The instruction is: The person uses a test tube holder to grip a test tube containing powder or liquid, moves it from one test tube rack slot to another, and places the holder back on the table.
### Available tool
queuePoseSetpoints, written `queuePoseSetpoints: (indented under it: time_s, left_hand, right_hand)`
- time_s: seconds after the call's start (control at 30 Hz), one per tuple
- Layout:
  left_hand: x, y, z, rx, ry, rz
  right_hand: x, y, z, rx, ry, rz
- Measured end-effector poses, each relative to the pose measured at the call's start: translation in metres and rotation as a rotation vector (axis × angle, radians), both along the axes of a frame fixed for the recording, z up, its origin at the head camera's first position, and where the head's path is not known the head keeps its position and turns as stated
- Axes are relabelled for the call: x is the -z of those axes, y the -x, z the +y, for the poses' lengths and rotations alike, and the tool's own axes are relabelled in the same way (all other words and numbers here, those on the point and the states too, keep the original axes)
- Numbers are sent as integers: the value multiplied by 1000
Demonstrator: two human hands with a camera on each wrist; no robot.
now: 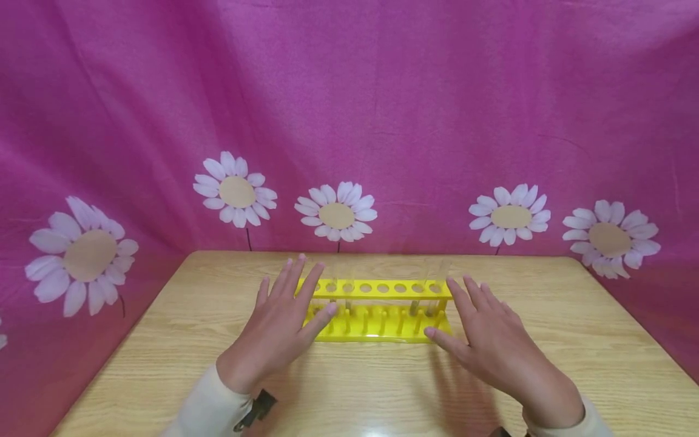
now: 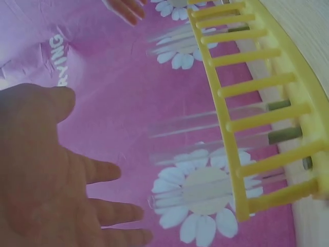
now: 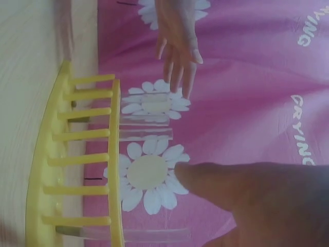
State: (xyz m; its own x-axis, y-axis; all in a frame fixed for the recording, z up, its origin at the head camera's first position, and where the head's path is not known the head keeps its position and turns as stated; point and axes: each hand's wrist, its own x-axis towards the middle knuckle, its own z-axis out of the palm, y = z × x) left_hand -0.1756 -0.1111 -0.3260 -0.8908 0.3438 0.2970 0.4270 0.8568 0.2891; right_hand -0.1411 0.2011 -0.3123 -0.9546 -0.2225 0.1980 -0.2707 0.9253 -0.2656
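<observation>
A yellow test tube rack (image 1: 374, 332) stands on the table in the head view, with a row of round holes along its top bar. Clear test tubes (image 2: 190, 123) stand in it near both ends, several showing something dark at the bottom. My left hand (image 1: 273, 331) hovers by the rack's left end, fingers spread and straight; the left wrist view shows a gap between hand and tubes. At the right end my right hand (image 1: 497, 346) is held likewise, its thumb (image 3: 205, 180) apart from the rack in the right wrist view. Neither hand holds anything.
The rack sits toward the back of a light wood-grain table (image 1: 180, 340). Behind and beside it hangs a magenta cloth (image 1: 415, 121) printed with white daisies. Pale sleeves cover both forearms, and a dark strap (image 1: 256, 408) is at the left wrist.
</observation>
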Motion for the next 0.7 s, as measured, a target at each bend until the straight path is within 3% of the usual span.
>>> queuePoseSetpoints:
  time_s: [0.17,0.33,0.57,0.7]
  left_hand:
    - [1,9,-4,-2,-65,56]
    - [4,19,-10,9,-200,67]
    - [12,37,-24,26,-485,-90]
    - [23,48,-33,9,-579,-166]
  right_hand:
    - [-1,5,8,15,-3,-13]
    - [-3,9,19,42,8,-55]
    - [-2,19,31,48,38,-61]
    - [0,25,36,40,60,-66]
